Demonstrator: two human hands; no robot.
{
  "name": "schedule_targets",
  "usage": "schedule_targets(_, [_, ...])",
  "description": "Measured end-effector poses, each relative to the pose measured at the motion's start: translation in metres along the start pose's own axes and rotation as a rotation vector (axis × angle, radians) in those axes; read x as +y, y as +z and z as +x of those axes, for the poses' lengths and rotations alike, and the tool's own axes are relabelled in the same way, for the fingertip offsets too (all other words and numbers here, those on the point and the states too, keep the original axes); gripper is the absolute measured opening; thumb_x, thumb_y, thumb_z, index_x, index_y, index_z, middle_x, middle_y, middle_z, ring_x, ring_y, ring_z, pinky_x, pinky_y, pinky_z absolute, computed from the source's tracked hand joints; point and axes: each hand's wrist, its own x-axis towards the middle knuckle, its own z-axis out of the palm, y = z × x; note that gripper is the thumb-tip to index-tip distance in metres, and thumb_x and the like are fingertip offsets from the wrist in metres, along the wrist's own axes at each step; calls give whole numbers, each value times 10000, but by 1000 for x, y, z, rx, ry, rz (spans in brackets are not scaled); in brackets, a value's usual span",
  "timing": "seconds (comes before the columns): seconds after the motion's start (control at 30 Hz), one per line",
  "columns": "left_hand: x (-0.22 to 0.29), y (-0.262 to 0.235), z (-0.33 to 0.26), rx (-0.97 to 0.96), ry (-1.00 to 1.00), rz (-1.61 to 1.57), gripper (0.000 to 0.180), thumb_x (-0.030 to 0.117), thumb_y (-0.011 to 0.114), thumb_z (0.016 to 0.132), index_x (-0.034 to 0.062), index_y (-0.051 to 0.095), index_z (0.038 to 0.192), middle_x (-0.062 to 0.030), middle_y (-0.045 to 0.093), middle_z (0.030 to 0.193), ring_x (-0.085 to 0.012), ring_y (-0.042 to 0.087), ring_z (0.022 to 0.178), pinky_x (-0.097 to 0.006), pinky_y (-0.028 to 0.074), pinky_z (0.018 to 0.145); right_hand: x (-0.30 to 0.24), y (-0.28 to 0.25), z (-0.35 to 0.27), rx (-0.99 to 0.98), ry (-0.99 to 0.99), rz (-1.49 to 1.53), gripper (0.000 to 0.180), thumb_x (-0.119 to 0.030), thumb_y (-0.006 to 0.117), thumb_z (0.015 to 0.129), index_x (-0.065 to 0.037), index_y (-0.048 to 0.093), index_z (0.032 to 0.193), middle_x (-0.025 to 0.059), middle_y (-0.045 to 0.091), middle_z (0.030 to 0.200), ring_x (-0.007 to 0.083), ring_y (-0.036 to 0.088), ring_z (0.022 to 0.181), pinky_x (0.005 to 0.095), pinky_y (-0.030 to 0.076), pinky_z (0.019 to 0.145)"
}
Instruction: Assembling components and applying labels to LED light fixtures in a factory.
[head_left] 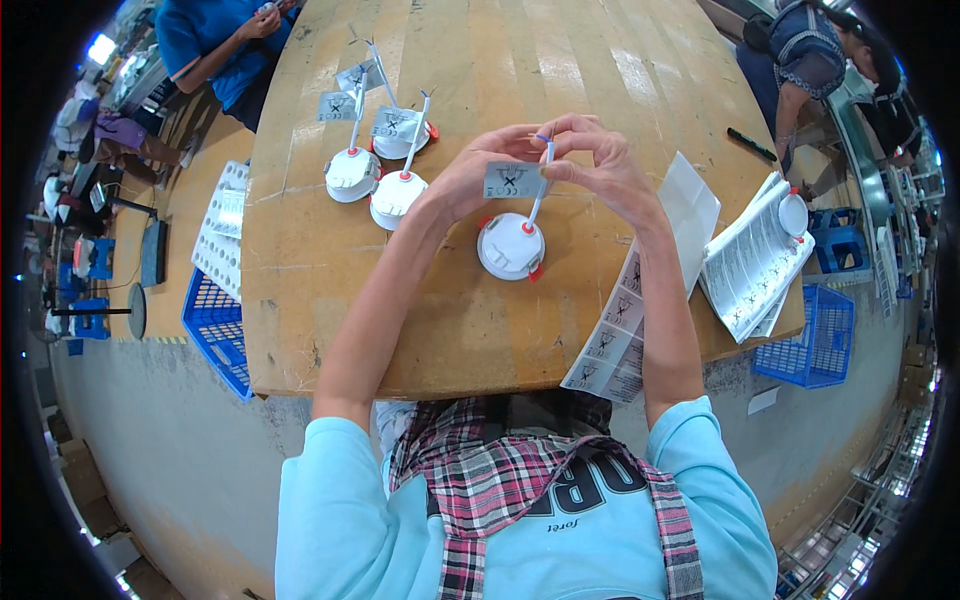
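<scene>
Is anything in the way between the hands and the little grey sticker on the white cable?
Nothing visible is. The left hand and right hand already pinch the grey label on the white cable rising from the round white fixture on the wooden table.

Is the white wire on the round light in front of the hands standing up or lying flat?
Standing up: the white wire rises from the round light to the fingers.

A round white fixture (510, 246) with red clips sits upright on the wooden table — its thin white cable (541, 185) rises, a grey label (514, 180) wrapped on it.
</scene>
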Motion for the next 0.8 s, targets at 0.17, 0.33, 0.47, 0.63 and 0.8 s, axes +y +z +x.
schedule_targets(0.17, [-5, -8, 16, -248, -98, -211, 464, 105, 589, 805, -27, 445, 1226, -130, 580, 1114, -220, 628, 954, -315, 513, 856, -4, 3, 0, -6, 79, 231, 132, -213, 756, 710, -110, 709, 777, -13, 603, 1006, 177, 438, 1105, 356, 332, 978])
schedule_targets(0.33, [-4, -12, 13, -195, -109, -143, 368, 151, 591, 846, 0, 504, 1170, -95, 606, 1049, -191, 625, 918, -319, 497, 873, -4, -1, 1, 11, 42, 65, 118, -208, 754, 707, -118, 713, 771, -12, 601, 1020, 192, 418, 1131, 359, 337, 980])
schedule_targets(0.47, [-2, -7, 3, 16, -13, -21, 287, 239, 649, 846, 26, 614, 1036, -32, 638, 932, -87, 612, 844, -238, 504, 773, -3, 2, 1, 62, 28, 33, 132, -210, 749, 716, -126, 717, 813, -12, 601, 1014, 183, 438, 1102, 339, 346, 963])
schedule_targets(0.63, [-13, -19, -4, 36, 148, -70, 211, 194, 631, 858, 37, 647, 998, -19, 653, 897, -70, 608, 834, -222, 498, 760, 4, 7, 2, 96, 18, 36, 150, -201, 735, 736, -125, 717, 864, -8, 598, 987, 168, 477, 1040, 318, 357, 936])
schedule_targets(0.8, [-10, -12, -11, 171, 188, -3, 183, 167, 614, 864, 32, 657, 980, -32, 663, 901, -73, 614, 823, -230, 505, 762, 5, 12, 1, 137, 111, 238, 127, -142, 674, 804, -77, 700, 910, 15, 612, 906, 122, 552, 877, 269, 414, 848])
